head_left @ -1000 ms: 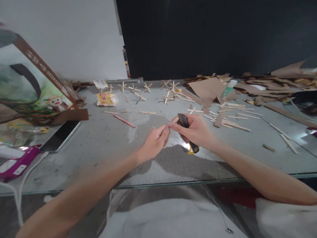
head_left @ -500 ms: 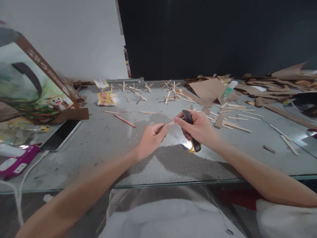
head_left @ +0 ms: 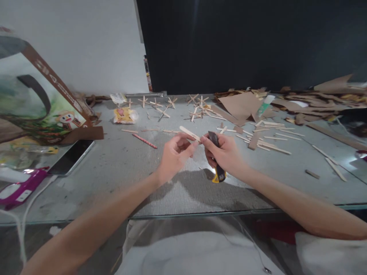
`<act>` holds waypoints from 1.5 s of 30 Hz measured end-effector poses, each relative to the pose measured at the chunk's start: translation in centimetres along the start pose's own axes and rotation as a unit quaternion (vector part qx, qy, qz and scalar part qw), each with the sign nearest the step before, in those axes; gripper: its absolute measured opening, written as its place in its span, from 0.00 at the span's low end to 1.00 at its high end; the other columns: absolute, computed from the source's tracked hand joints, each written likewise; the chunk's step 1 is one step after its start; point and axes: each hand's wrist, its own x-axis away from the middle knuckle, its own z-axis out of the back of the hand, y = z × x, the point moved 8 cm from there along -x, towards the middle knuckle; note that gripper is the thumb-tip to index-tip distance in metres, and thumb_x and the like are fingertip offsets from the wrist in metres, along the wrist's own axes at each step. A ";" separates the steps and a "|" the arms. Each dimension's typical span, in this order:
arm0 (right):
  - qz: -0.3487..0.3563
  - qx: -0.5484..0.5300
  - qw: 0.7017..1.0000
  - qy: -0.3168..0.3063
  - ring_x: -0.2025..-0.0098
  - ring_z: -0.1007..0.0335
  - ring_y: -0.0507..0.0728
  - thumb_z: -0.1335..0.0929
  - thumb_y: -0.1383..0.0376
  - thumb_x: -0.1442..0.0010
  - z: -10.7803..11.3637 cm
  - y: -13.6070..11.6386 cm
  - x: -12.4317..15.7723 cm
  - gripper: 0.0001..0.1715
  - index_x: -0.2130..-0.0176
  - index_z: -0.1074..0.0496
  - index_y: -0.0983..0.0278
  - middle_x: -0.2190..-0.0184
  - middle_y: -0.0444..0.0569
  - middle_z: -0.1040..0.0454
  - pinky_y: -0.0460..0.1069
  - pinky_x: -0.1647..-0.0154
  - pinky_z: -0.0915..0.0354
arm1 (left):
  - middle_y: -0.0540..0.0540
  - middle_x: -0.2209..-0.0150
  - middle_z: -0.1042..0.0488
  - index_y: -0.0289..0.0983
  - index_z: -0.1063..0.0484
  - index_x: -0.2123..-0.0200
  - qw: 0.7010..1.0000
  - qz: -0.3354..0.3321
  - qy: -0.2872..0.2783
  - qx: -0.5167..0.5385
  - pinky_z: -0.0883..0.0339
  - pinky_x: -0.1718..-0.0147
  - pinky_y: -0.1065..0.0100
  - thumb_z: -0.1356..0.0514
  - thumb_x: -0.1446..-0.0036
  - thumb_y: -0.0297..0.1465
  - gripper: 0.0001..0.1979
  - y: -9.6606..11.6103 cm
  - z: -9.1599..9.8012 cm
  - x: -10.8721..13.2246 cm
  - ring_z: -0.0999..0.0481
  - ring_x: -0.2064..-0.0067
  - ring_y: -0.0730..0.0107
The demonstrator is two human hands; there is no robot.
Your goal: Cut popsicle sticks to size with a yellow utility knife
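Note:
Between the thumb and fingers of my left hand [head_left: 174, 156] is a pale wooden craft stick [head_left: 187, 132], tilted with its rounded end up to the left. My right hand [head_left: 229, 152] is closed around a black utility knife [head_left: 220, 173] with a yellow end, which points down toward me. The thumb and fingertips of that hand also meet the lower right end of the stick. Fingers partly cover that end of the stick and the middle of the knife. Both hands are just above the grey tabletop [head_left: 160, 198].
Several crossed-stick pieces [head_left: 172, 102] stand at the back. Loose sticks [head_left: 272, 144] and a glue tube [head_left: 265, 105] lie to the right near torn cardboard [head_left: 237, 105]. A red striped straw [head_left: 145, 141] lies left of centre. Farther left are a phone [head_left: 70, 157], a purple device [head_left: 24, 189] and a printed box [head_left: 43, 91].
The craft stick has turned, so its rounded end now shows above my left hand. My left fingers have opened out somewhat. My right hand and the knife have shifted slightly left and down.

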 end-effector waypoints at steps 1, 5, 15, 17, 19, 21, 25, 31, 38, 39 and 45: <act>-0.001 -0.002 1.000 -0.003 0.88 0.46 0.47 0.29 0.39 0.39 -0.3 0.2 0.1 0.29 0.68 0.35 0.59 0.85 0.33 0.42 0.44 0.90 0.45 | 0.50 0.72 0.27 0.38 0.29 0.60 1.000 -0.003 -0.008 0.003 0.33 0.69 0.68 0.34 0.40 0.46 0.17 -0.1 -0.3 0.1 0.29 0.72 0.72; 0.005 0.008 1.000 -0.018 0.88 0.46 0.47 0.30 0.39 0.38 -1.0 0.3 0.5 0.30 0.69 0.38 0.59 0.85 0.34 0.42 0.44 0.90 0.45 | 0.47 0.65 0.23 0.38 0.28 0.56 0.999 -0.013 -0.007 -0.052 0.31 0.63 0.68 0.40 0.32 0.42 0.13 0.2 -0.7 0.7 0.25 0.65 0.70; 0.014 0.059 0.998 -0.035 0.86 0.48 0.48 0.31 0.44 0.33 -1.0 0.6 0.4 0.23 0.64 0.39 0.58 0.84 0.32 0.42 0.44 0.87 0.48 | 0.43 0.57 0.20 0.39 0.25 0.62 0.990 -0.061 0.049 -0.119 0.27 0.58 0.65 0.41 0.31 0.42 0.13 1.1 0.4 0.6 0.21 0.58 0.65; 0.026 0.060 0.997 -0.044 0.83 0.47 0.49 0.33 0.48 0.30 -0.9 0.7 0.4 0.18 0.58 0.40 0.57 0.82 0.32 0.41 0.44 0.84 0.47 | 0.43 0.60 0.19 0.38 0.27 0.62 0.992 -0.038 0.065 -0.101 0.26 0.60 0.65 0.41 0.30 0.44 0.15 0.5 0.9 0.4 0.20 0.61 0.67; 0.045 0.067 0.995 -0.058 0.81 0.46 0.50 0.35 0.51 0.28 -0.8 0.4 0.4 0.14 0.57 0.42 0.56 0.80 0.33 0.40 0.45 0.81 0.46 | 0.43 0.63 0.19 0.38 0.30 0.61 0.995 -0.019 0.066 -0.077 0.25 0.61 0.64 0.42 0.30 0.45 0.15 0.0 1.2 0.3 0.19 0.63 0.66; 0.070 0.112 0.989 -0.071 0.79 0.44 0.51 0.37 0.53 0.26 -0.9 -0.2 0.6 0.12 0.58 0.42 0.56 0.78 0.35 0.38 0.46 0.78 0.45 | 0.43 0.64 0.18 0.39 0.32 0.59 0.996 -0.007 0.057 -0.072 0.24 0.61 0.64 0.41 0.31 0.44 0.14 -0.2 1.4 0.3 0.18 0.64 0.65; 0.095 0.232 0.966 -0.065 0.77 0.33 0.53 0.39 0.54 0.26 -0.7 -1.4 0.6 0.12 0.55 0.33 0.58 0.75 0.40 0.30 0.48 0.75 0.41 | 0.44 0.64 0.17 0.38 0.28 0.57 0.991 0.003 0.048 -0.127 0.25 0.62 0.65 0.41 0.31 0.38 0.10 -0.4 1.6 0.4 0.18 0.65 0.66; 0.126 0.317 0.939 -0.051 0.79 0.33 0.53 0.39 0.54 0.26 -0.6 -1.9 0.5 0.17 0.58 0.26 0.59 0.74 0.45 0.25 0.48 0.75 0.42 | 0.46 0.67 0.18 0.38 0.24 0.59 0.979 0.003 0.030 -0.201 0.28 0.63 0.66 0.42 0.32 0.39 0.11 -0.8 1.5 0.6 0.19 0.67 0.66; 0.157 0.331 0.930 -0.044 0.79 0.39 0.52 0.39 0.54 0.26 -0.7 -2.3 0.6 0.20 0.66 0.28 0.59 0.79 0.43 0.30 0.48 0.74 0.46 | 0.47 0.68 0.17 0.39 0.23 0.61 0.971 -0.015 0.014 -0.237 0.29 0.63 0.66 0.42 0.33 0.33 0.08 -0.3 1.0 0.6 0.19 0.67 0.66; 0.155 0.332 0.930 -0.046 0.80 0.39 0.52 0.39 0.55 0.26 -0.8 -2.3 0.6 0.20 0.67 0.29 0.59 0.79 0.43 0.30 0.48 0.74 0.46 | 0.47 0.68 0.17 0.39 0.23 0.61 0.970 -0.017 0.013 -0.242 0.29 0.62 0.66 0.42 0.34 0.32 0.07 -0.3 0.9 0.6 0.19 0.67 0.66; 0.146 0.335 0.929 -0.065 0.80 0.43 0.52 0.38 0.60 0.28 -1.2 -2.4 0.5 0.18 0.70 0.33 0.59 0.80 0.41 0.33 0.48 0.73 0.47 | 0.48 0.68 0.17 0.40 0.22 0.61 0.946 -0.030 0.024 -0.323 0.31 0.62 0.67 0.40 0.36 0.30 0.06 -0.2 1.1 0.6 0.19 0.66 0.66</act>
